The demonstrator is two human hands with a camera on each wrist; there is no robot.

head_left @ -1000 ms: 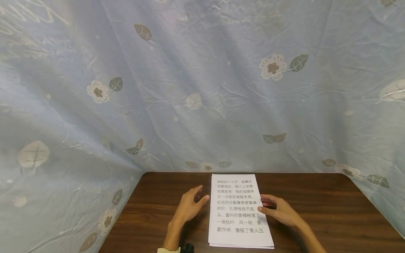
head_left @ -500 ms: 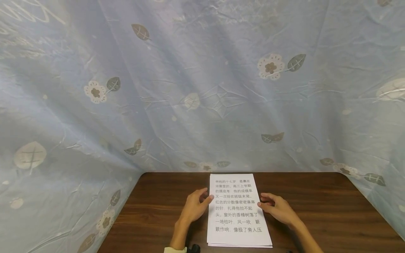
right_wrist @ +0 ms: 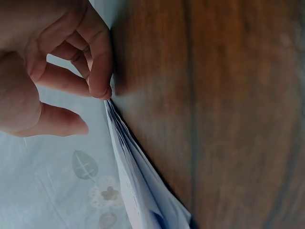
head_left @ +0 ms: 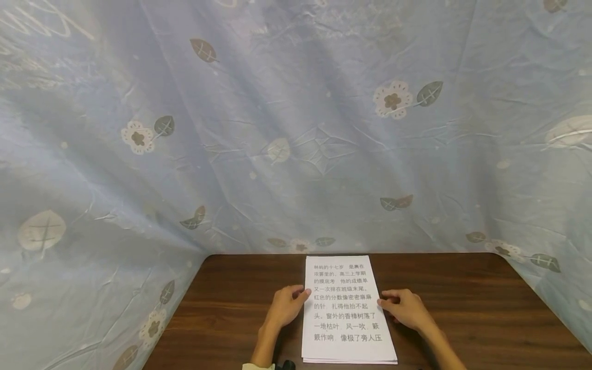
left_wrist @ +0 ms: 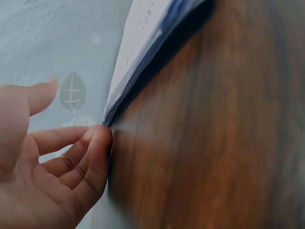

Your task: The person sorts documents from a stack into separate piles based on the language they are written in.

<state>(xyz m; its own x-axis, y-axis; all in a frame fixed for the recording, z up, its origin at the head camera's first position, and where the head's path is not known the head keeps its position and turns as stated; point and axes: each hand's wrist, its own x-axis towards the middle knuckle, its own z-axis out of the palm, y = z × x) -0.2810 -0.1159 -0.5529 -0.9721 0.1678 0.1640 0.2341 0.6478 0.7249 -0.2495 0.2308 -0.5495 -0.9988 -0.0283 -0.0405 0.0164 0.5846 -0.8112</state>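
Nearer the paper stack (head_left: pixel 347 310) than a second ago, my left hand (head_left: pixel 284 307) is touching its left edge, my right hand (head_left: pixel 408 310) its right, both loosely spread; the stack is lying on the table (head_left: pixel 472 308), before flowered cloth (head_left: pixel 324 185).

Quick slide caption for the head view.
Left hand and right hand flank a stack of printed sheets on a brown wood-grain table.

A dark brown wood-grained tabletop (head_left: pixel 467 303) with rounded far corners extends outward past the left hand (head_left: pixel 284 307) and right hand (head_left: pixel 408 308). Directly on it, between them, lies a rectangular stack of white paper sheets (head_left: pixel 349 311), printed with dark Chinese characters, reaching farther than either.
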